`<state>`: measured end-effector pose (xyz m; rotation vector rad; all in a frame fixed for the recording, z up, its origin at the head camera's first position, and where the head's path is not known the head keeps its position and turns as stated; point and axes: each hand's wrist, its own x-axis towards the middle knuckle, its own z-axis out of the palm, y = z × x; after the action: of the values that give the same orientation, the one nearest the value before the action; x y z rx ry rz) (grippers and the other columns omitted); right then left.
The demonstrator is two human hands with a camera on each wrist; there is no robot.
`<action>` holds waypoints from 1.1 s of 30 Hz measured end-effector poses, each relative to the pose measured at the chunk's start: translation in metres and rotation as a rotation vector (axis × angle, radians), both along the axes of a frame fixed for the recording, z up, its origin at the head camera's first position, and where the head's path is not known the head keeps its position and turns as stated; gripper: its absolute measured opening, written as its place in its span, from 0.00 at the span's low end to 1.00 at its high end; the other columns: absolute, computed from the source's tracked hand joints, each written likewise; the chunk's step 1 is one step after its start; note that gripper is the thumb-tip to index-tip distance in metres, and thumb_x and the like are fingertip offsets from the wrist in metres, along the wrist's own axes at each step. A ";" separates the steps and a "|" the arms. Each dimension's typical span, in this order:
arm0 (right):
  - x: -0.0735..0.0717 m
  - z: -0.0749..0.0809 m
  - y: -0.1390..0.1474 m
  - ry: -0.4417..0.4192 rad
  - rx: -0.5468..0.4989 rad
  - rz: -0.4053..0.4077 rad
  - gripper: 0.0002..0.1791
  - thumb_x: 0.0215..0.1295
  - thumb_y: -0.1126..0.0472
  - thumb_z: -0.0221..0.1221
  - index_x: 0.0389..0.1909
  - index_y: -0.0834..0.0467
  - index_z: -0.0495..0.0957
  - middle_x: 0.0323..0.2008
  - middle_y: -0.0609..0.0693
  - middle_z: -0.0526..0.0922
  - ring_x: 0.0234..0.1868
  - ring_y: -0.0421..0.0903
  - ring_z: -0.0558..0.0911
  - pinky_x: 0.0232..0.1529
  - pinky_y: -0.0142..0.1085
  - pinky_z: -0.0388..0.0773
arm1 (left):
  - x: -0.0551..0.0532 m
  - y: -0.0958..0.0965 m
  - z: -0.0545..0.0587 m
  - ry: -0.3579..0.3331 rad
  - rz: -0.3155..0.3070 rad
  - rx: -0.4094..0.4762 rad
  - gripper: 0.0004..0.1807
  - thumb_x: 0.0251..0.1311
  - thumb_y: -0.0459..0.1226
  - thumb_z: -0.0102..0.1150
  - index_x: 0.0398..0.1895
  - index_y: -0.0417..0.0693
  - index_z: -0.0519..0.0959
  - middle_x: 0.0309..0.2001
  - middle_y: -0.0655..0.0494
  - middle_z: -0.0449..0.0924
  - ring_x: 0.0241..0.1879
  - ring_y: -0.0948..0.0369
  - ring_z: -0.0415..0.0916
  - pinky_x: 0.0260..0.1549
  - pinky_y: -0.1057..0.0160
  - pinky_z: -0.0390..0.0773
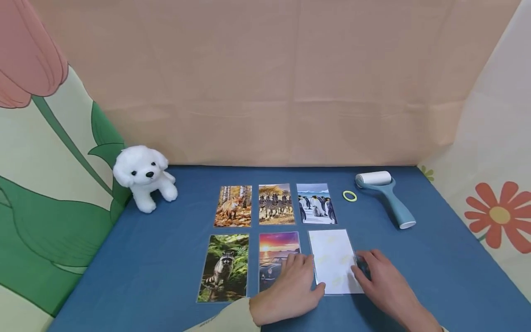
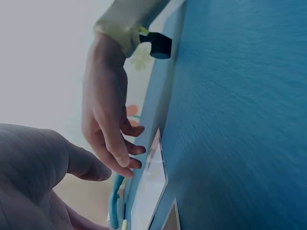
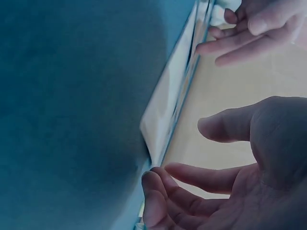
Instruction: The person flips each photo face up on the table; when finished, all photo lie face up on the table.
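Note:
A white card [image 1: 335,260] with faint yellowish marks lies face up at the front right of two rows of cards. My left hand [image 1: 292,288] is at its left edge, partly covering a sunset card with a car [image 1: 279,244]. At the white card's right edge is my right hand [image 1: 386,286], thumb and fingers apart. In the right wrist view, the loosely bent fingers [image 3: 192,191] are close to the card's corner; whether they touch it I cannot tell. Neither hand grips anything.
Left of the car card lies a raccoon card [image 1: 224,269]. Behind are fox [image 1: 233,206], zebra [image 1: 276,205] and penguin [image 1: 317,204] cards. A yellow-green ring [image 1: 350,196] and a lint roller [image 1: 392,198] are at right, a white plush dog [image 1: 143,177] at back left.

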<state>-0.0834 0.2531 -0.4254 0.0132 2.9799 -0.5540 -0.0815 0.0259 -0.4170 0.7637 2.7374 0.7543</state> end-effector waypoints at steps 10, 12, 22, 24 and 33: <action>-0.001 -0.006 -0.002 -0.018 -0.001 0.022 0.25 0.68 0.55 0.64 0.58 0.69 0.78 0.46 0.59 0.77 0.38 0.49 0.76 0.44 0.50 0.79 | -0.003 0.016 -0.002 -0.049 0.046 -0.017 0.38 0.69 0.51 0.56 0.70 0.30 0.66 0.56 0.43 0.72 0.49 0.53 0.61 0.59 0.46 0.62; -0.002 -0.006 -0.002 -0.024 0.006 0.027 0.26 0.68 0.55 0.64 0.58 0.70 0.78 0.45 0.58 0.76 0.37 0.49 0.75 0.42 0.48 0.78 | -0.003 0.017 -0.001 -0.052 0.055 -0.014 0.37 0.69 0.51 0.56 0.70 0.30 0.66 0.56 0.43 0.71 0.50 0.52 0.61 0.60 0.46 0.61; -0.006 -0.007 -0.001 -0.049 0.025 0.048 0.26 0.67 0.55 0.65 0.57 0.70 0.78 0.42 0.58 0.73 0.35 0.48 0.73 0.37 0.44 0.74 | -0.001 0.024 0.000 -0.055 0.114 0.008 0.39 0.67 0.49 0.59 0.71 0.29 0.64 0.59 0.39 0.70 0.56 0.48 0.61 0.63 0.43 0.61; -0.006 -0.008 -0.001 -0.055 0.028 0.050 0.27 0.66 0.54 0.66 0.57 0.70 0.78 0.43 0.58 0.73 0.36 0.48 0.73 0.37 0.45 0.75 | -0.001 0.024 0.000 -0.096 0.124 0.046 0.40 0.66 0.48 0.59 0.71 0.29 0.63 0.59 0.39 0.70 0.56 0.48 0.60 0.63 0.43 0.61; -0.005 -0.009 0.001 -0.066 0.043 0.080 0.29 0.66 0.52 0.66 0.57 0.71 0.77 0.45 0.59 0.73 0.40 0.50 0.75 0.44 0.49 0.78 | -0.003 0.024 0.000 -0.230 0.229 0.372 0.38 0.61 0.40 0.58 0.72 0.30 0.60 0.61 0.39 0.68 0.60 0.46 0.60 0.60 0.42 0.64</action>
<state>-0.0884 0.2541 -0.4349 -0.0826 2.9125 -0.4709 -0.0841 0.0500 -0.4169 0.3929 2.5305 1.3366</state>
